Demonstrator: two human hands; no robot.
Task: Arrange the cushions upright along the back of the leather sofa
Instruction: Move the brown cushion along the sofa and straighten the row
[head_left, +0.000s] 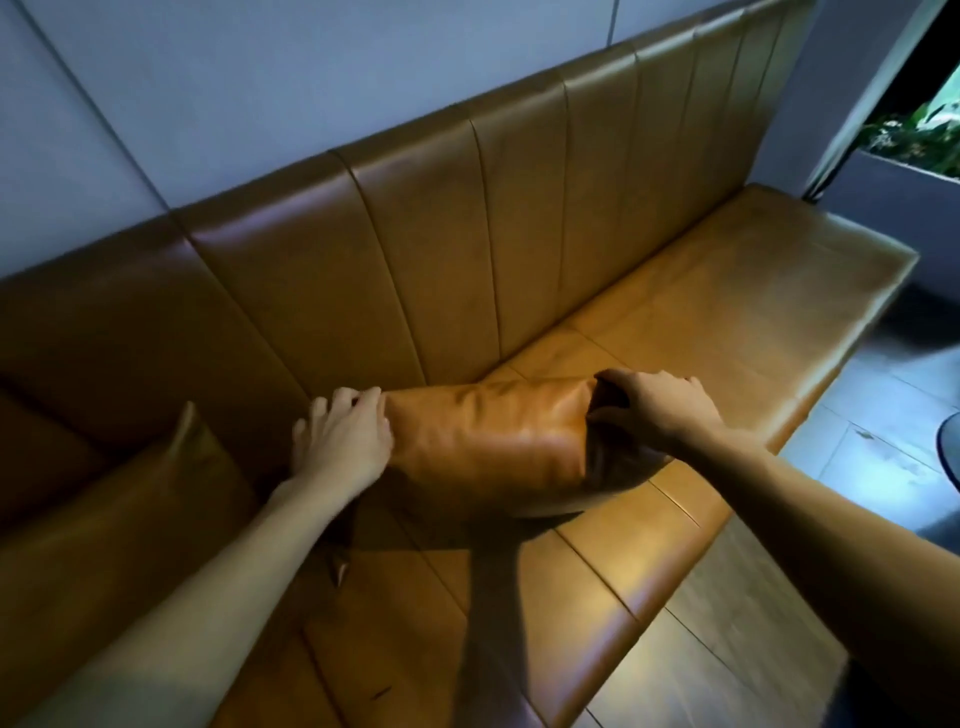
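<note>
Gripping cushion (488, 441) ends, both hands; long axis along sofa (675, 322).

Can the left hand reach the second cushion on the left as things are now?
Probably yes: the left hand is beside that cushion, nothing between, but it grips the held cushion.

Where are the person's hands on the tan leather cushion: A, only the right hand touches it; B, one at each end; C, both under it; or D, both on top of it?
B: the left hand grips the cushion at one end and the right hand at the other.
</note>
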